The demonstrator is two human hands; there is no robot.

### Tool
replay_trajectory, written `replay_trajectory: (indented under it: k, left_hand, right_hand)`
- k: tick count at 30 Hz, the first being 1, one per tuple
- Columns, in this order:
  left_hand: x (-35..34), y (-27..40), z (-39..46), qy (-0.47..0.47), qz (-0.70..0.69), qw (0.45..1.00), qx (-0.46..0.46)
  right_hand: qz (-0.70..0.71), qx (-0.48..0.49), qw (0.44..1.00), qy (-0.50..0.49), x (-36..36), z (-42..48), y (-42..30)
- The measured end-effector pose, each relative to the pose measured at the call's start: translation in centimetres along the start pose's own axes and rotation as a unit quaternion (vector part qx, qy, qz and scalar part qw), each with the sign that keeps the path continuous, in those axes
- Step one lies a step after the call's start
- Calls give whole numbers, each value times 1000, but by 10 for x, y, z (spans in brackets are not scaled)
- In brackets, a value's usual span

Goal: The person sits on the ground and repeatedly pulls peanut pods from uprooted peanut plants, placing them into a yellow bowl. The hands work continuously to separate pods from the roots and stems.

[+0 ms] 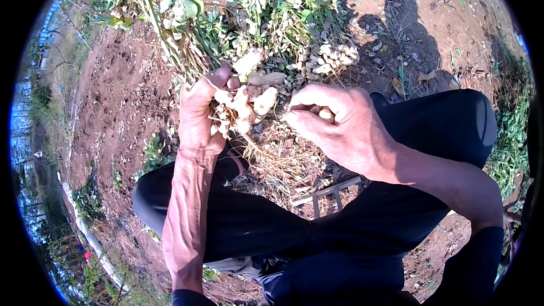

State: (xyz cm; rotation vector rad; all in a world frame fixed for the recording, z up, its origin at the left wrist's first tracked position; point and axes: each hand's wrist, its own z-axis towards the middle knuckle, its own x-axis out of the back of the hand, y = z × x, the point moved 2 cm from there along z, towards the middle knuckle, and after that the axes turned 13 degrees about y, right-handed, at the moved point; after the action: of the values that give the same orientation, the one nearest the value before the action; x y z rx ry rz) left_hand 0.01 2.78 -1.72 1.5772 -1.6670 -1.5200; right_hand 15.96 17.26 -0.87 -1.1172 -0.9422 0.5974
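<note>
My left hand [199, 114] is closed around the stems of a bunch of peanut plants [182, 46]. Pale peanut pods [244, 106] hang in a cluster at its fingers, with thin roots trailing below them. To the right of that cluster, a short gap away, my right hand [340, 127] is curled with at least one loose peanut pod [326, 114] inside its fingers. The fingertips of the right hand touch the thumb. How many pods it holds cannot be told, as the fingers cover them.
Beyond my hands lies a heap of pulled peanut plants [293, 8], with a pile of pods [331, 59] at its near edge. Dry roots and straw [280, 165] cover the soil between my legs, beside a slatted frame [327, 193]. A pale strip [91, 238] runs along the left.
</note>
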Motion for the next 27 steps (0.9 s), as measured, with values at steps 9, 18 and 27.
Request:
replay_trajectory:
  k: [9,18,27]
  left_hand:
    - [-14,-1,-9,-36,4,999,10]
    - [-3,0,-13,-63,64,994,69]
    - [-14,4,-26,-113,-45,989,89]
  right_hand:
    - [200,-86,976,-27,5,27,-8]
    - [257,-148,954,-53,5,22,-19]
    - [287,-190,932,-113,3,23,-17]
